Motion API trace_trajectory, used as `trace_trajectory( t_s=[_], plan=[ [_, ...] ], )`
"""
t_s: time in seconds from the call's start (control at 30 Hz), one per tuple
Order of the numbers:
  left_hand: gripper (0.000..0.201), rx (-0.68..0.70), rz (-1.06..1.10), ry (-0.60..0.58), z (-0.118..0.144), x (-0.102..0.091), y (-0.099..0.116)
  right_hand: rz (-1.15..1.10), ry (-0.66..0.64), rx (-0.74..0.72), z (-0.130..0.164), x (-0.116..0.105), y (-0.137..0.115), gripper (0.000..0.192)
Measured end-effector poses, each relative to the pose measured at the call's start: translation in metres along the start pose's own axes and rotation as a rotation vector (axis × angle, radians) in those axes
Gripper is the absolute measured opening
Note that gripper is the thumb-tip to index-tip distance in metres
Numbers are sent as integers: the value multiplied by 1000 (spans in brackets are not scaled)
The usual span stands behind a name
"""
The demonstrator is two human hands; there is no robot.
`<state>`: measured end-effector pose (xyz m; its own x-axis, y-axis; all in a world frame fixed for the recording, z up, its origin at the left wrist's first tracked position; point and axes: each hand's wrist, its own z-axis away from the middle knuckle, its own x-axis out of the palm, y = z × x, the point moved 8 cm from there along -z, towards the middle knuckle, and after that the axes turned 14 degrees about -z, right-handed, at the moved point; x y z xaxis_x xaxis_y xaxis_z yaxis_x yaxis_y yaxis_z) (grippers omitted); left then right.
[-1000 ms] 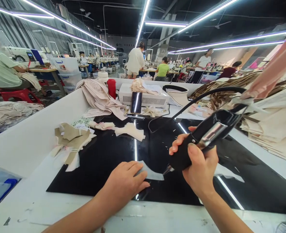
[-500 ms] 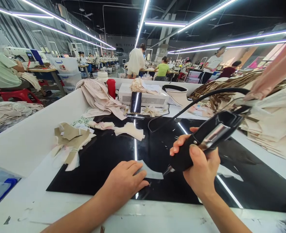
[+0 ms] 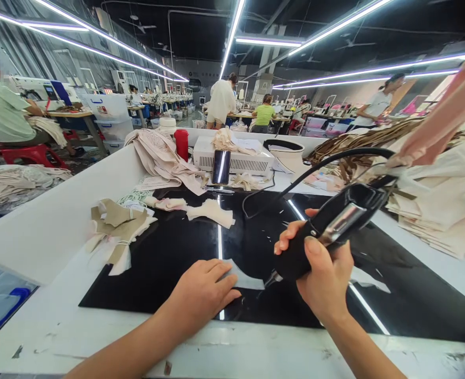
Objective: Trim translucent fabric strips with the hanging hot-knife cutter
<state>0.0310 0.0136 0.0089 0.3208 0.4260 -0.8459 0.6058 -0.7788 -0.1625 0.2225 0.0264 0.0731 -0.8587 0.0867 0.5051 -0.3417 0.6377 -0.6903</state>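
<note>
My left hand (image 3: 204, 292) lies flat over the left end of a small pale grey-blue curved piece (image 3: 247, 279), pressing it to a glossy black sheet (image 3: 169, 252). My right hand (image 3: 327, 273) is wrapped round a black corded hand-held cutter (image 3: 327, 226), thumb along its near side. The cutter slants down to the left, and its pointed metal tip (image 3: 272, 279) is at the right end of the pale piece. Whether the tip touches it is hard to tell. A pink cloth strip (image 3: 433, 126) is tied near the cutter's upper end.
Cream cut fabric pieces (image 3: 211, 211) and a tied beige bundle (image 3: 118, 223) lie left. A phone (image 3: 221, 167) leans on a vented white box (image 3: 236, 158), beside a red cylinder (image 3: 181, 145). Fabric stacks (image 3: 433, 210) rise right. A black cable (image 3: 295, 181) arches behind the cutter. People work beyond.
My right hand and the cutter have shifted slightly left in the picture, along with a small shift of the view. My left hand stays on the pale piece. A person at the back right has moved.
</note>
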Motion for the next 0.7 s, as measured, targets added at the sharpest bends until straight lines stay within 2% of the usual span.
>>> trace_trajectory(
  t_s=[0.1, 0.2, 0.3, 0.47, 0.57, 0.7],
  plan=[
    [25, -2, 34, 5, 0, -1, -1, -17, -5, -15, -2, 3, -5, 36],
    [24, -40, 97, 50, -2, -10, -7, 10, -53, -11, -1, 13, -7, 37],
    [23, -159, 184, 73, -4, -26, -24, 19, -112, 17, 3, 27, -4, 37],
    [20, -344, 245, -20, 9, -46, -53, -49, -178, 55, 13, 53, 12, 36],
    [15, -387, 231, -89, 29, -45, -57, -103, -182, 74, 18, 68, 25, 36],
    [17, -427, 251, -140, 53, -31, -55, -148, -191, 75, 22, 86, 38, 31]
  ],
)
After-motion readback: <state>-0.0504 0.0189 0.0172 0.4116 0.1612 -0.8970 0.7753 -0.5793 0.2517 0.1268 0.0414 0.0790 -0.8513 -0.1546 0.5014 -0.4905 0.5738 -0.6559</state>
